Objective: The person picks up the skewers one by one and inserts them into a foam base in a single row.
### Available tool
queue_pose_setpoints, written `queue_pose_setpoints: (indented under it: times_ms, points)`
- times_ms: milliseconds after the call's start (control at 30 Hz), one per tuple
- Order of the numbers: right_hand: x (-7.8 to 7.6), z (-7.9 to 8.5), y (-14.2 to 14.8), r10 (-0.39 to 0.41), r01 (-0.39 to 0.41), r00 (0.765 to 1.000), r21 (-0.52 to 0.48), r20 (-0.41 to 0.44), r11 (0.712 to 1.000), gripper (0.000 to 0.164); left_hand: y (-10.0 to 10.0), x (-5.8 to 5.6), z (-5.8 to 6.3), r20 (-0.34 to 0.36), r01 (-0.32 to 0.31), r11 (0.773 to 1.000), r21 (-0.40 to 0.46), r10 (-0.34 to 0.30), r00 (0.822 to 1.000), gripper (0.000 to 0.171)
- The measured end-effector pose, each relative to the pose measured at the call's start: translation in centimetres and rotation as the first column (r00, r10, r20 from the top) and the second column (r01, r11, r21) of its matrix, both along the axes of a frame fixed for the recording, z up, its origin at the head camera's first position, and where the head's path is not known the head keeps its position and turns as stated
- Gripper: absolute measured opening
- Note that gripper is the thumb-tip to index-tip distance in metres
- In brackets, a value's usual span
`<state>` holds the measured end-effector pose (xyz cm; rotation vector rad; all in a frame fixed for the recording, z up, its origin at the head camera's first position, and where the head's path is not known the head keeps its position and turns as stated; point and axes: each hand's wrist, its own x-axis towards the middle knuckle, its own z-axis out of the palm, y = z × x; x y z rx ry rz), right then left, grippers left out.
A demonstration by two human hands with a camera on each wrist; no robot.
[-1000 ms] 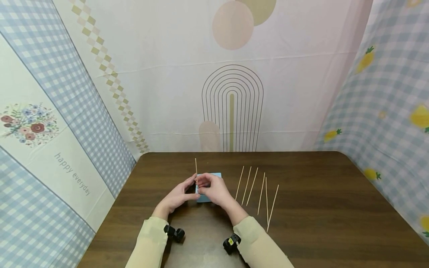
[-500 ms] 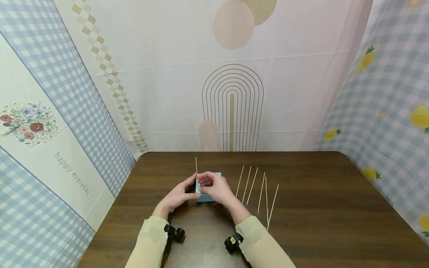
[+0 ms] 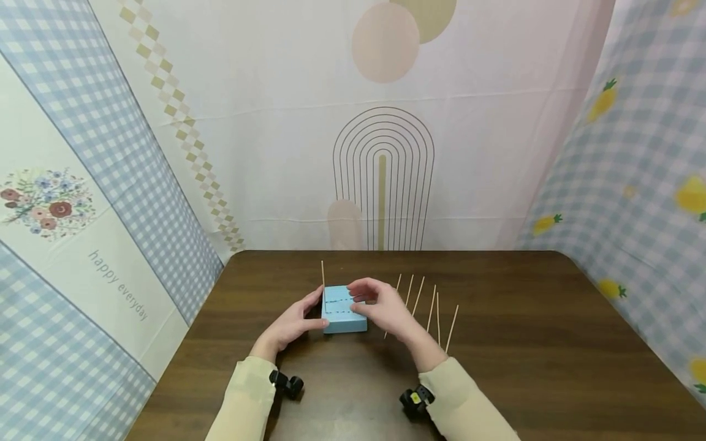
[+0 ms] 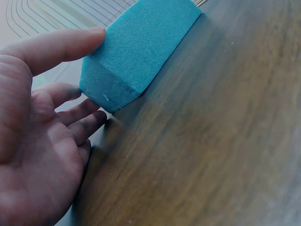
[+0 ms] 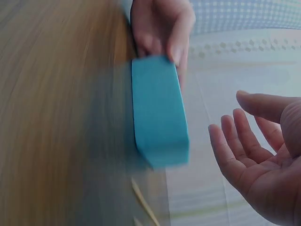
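A light-blue foam block (image 3: 346,325) with dotted lines across its top lies on the brown table. One thin wooden stick (image 3: 323,275) stands upright at its left edge. My left hand (image 3: 289,322) holds the block's left end, thumb at the front corner and fingers along the side; the left wrist view shows the thumb (image 4: 70,44) at the block's edge. My right hand (image 3: 387,311) hovers over the block's right side with loosely bent fingers and nothing in them. In the right wrist view, that hand (image 5: 263,146) is apart from the block (image 5: 157,108).
Several thin wooden sticks (image 3: 432,304) lie on the table (image 3: 524,343) to the right of the block, partly hidden behind my right hand and forearm. A patterned cloth (image 3: 276,171) hangs behind the table's far edge, with checked cloth on both sides.
My right hand has moved right, away from the upright stick, uncovering the block's dotted top. The left hand, the block and the stick have stayed in place.
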<state>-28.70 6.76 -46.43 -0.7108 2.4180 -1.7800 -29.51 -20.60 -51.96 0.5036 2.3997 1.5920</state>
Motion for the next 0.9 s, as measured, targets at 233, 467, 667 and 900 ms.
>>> queue_pose_setpoints:
  times_ms: [233,467,667,900]
  points:
    - [0.4,0.1,6.3,-0.068,0.067,0.997,0.058,0.026,0.996,0.035,-0.1,-0.1,-0.1,-0.004,0.003,1.000,-0.020,-0.003,1.000,0.097]
    - [0.8,-0.6,12.3,-0.140,0.131,0.987,0.108,0.080,0.985,0.038,-0.1,-0.1,-0.2,-0.006,0.008,1.000,-0.018,-0.008,1.000,0.097]
    - [0.8,-1.7,15.8,-0.153,0.130,0.976,0.151,0.152,0.980,0.043,-0.2,-0.1,-0.2,-0.008,0.017,1.000,-0.016,-0.017,1.000,0.097]
    - [0.3,-2.3,18.2,-0.183,0.141,0.955,0.185,0.233,0.973,0.043,-0.4,-0.1,-0.2,-0.033,0.021,1.000,-0.019,-0.022,0.999,0.094]
